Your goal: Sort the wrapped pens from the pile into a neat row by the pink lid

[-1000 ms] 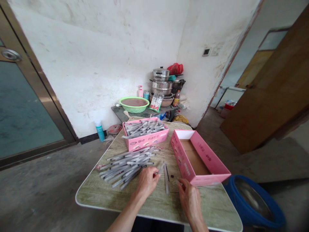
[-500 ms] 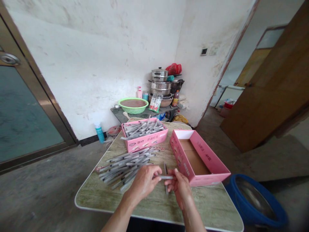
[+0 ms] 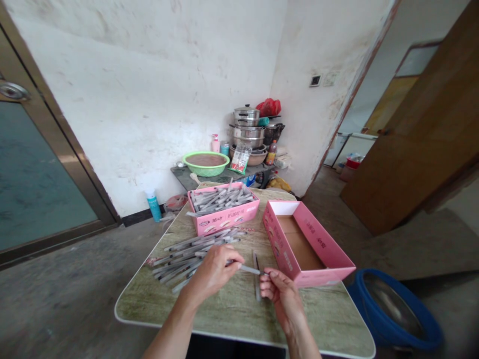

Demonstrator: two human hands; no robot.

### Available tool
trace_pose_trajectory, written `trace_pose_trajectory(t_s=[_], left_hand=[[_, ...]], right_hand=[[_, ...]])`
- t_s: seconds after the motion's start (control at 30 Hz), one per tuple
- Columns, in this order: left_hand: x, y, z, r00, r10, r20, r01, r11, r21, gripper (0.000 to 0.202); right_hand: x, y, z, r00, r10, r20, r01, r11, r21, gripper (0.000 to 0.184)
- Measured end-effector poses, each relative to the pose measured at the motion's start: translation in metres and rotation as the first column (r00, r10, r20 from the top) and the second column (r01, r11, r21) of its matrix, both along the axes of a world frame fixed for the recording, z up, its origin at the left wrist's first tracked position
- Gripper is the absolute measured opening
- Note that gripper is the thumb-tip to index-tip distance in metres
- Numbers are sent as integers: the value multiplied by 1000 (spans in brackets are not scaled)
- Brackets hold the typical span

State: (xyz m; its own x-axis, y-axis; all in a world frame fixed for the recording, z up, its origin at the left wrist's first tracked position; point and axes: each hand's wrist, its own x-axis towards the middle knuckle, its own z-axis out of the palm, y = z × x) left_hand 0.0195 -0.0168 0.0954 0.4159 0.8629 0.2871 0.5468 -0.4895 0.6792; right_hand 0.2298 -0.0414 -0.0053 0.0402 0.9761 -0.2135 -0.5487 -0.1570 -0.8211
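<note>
Pen [image 3: 249, 269], slim grey plastic tube

boxes [image 3: 224, 217]: pink, printed | pens [image 3: 187, 254]: grey | counter [image 3: 239, 309]: pale green wood-grain, white edge | basin [image 3: 206, 163]: green | tub [image 3: 396, 311]: blue

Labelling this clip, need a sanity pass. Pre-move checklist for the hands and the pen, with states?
1. Left hand grips pen: ok, fingers closed on its left end.
2. Right hand grips pen: cannot tell, fingers meet its tip, pinch too small to see.
3. Space under pen free: not ok, second pen lies on the table there.
4. Pile beside left hand: ok.
5. Open pink box has room: ok, bare floor shows.
</note>
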Motion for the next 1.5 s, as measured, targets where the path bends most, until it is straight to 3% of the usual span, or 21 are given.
trace_pose_trajectory(t_s=[0.23,0.37,0.47,0.57,0.63,0.77,0.93,1.23,1.5], left_hand=[[-43,4,-5,989,103,105,-91,990,-112,24],[-47,6,-14,971,192,140,-178,978,-106,23],[-23,4,-36,933,319,168,-319,947,-31,27],[16,-2,-69,932,318,175,-333,940,68,36],[38,-6,-89,934,320,157,-338,936,102,40],[57,-10,-108,940,340,27,-341,939,40,41],[63,-6,-108,941,322,-101,-327,945,-27,41],[78,1,-109,953,280,-112,-291,953,-89,41],[83,6,-131,949,314,-41,-317,942,-112,43]], right_hand=[[-1,-8,6,960,-250,129,235,965,116,44],[3,-20,8,841,-435,322,387,899,203,50],[7,-25,-3,615,-509,602,376,861,343,51],[8,-21,-19,278,-565,777,229,824,518,46],[7,-16,-26,101,-581,808,109,814,571,44],[3,-10,-27,-77,-517,852,-52,856,514,43],[-3,-9,-21,-140,-450,882,-151,890,430,35],[-6,-8,-11,-211,-345,915,-270,920,284,28],[-5,-10,-7,-187,-320,929,-277,924,262,25]])
